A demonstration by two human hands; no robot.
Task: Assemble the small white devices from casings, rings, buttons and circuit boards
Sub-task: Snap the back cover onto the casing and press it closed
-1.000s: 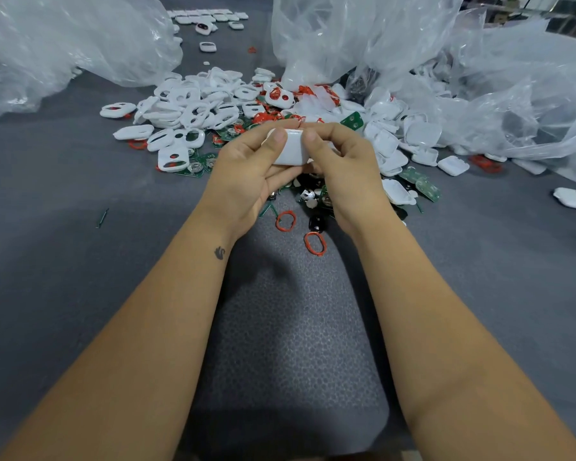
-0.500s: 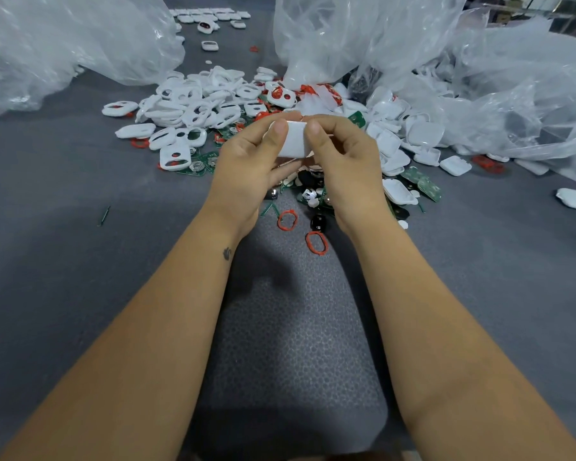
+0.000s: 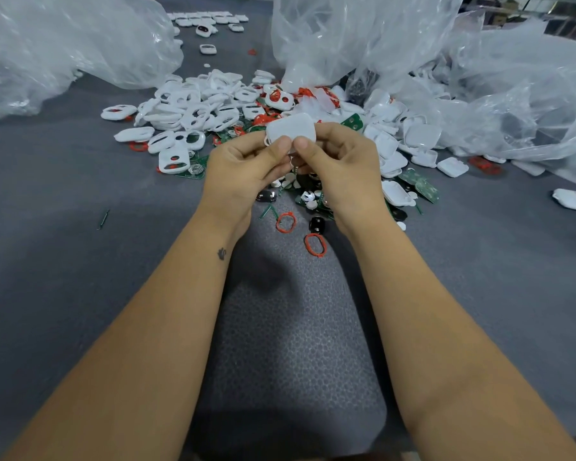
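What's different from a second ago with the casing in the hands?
The white casing has been tipped up, so its broad face now shows above the thumbs, which have closed together at its near edge. The left hand and right hand both keep pinching it. The two red rings on the mat haven't moved.

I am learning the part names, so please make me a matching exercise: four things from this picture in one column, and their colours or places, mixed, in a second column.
Things:
1. white casing
2. two loose rings
3. circuit board
4. plastic bag

Descriptions:
a. clear, far left
b. green, right of the hands
c. held by left hand and right hand
d. red, between the wrists

Pairs: 1-c, 2-d, 3-b, 4-a
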